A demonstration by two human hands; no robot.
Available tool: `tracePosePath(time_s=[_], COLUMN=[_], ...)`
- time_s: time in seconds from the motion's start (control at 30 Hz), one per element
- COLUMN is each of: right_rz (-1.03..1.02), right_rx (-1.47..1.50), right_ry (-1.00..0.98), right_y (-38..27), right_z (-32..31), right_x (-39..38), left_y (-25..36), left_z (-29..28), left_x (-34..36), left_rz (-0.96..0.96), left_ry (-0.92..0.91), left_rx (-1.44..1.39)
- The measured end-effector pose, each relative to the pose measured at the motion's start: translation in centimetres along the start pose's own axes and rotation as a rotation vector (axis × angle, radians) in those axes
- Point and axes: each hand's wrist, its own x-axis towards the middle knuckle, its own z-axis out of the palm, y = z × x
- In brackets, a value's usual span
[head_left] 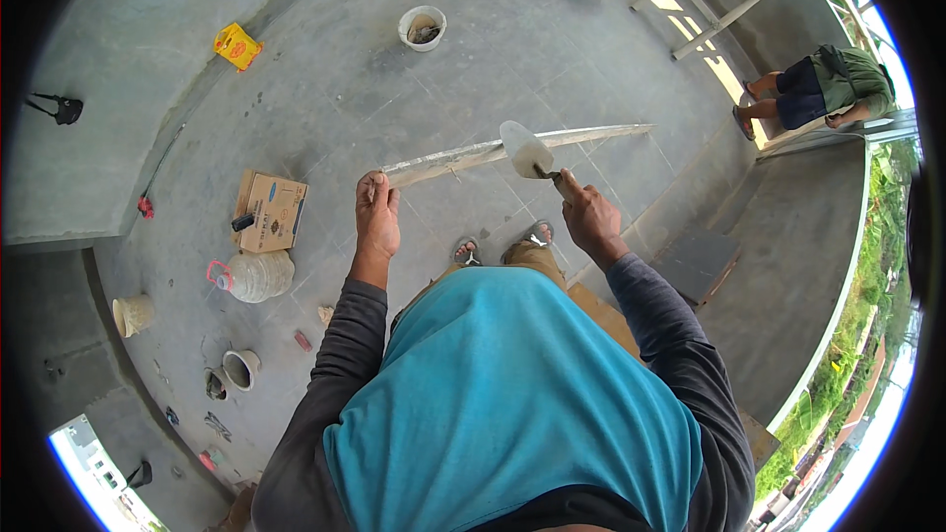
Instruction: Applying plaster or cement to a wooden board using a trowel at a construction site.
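Here, left hand [377, 209] grips straightedge [512, 149]; right hand [588, 212] lays trowel [525, 149] on its edge.

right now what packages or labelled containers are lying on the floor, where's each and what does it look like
Brown cardboard box: on the floor left of the left hand, flat, rectangular, with a blue printed mark on top.
Yellow carton: far upper left on the floor, small, boxy, with red print.
Large pale plastic jug: lying on its side just below the cardboard box, with a red cap.

Concrete floor [414, 108]: box [271, 211], probably buckets [422, 28].
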Motion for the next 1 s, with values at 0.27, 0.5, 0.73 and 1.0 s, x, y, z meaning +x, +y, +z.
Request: tracePosePath(time_s=[0.27,0.5,0.73,1.0], right_rz=[-0.023,-0.039,-0.139,-0.240], right_rx=[0.006,0.005,0.041,0.077], right_ry=[-0.012,-0.022,0.018,-0.087], right_y=[-1.1,-0.1,-3.1,-4.7], right_z=[-0.1,-1.0,-0.9,-2.4], right_x=[-0.3,-0.7,-1.4,-2.0], left_y=[-1.0,-0.6,-0.2,-1.2], left_z=[-0.7,-0.9,-0.1,-1.0], left_x=[0.4,0.0,-0.1,-0.8], left_rz=[0.022,0.075,0.077,0.044], left_ry=[0.008,-0.008,-0.019,0.051], left_rx=[0.000,0.016,-0.013,-0.045])
